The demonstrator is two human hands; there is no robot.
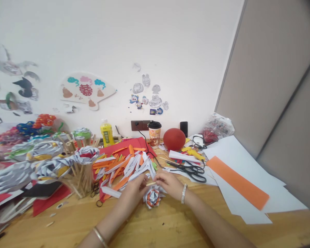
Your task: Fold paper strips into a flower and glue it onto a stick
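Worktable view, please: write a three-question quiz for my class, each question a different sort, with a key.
1. Multiple choice: what colour is the long strip on the white sheets?
a) green
b) orange
c) blue

2. True or false: the red rounded object is left of the lidded cup in the picture.

3. Short answer: the left hand and right hand hold a short pale piece by a paper flower. Which hand's wrist wears the sparkly bracelet?

Key: 1 b; 2 false; 3 right.
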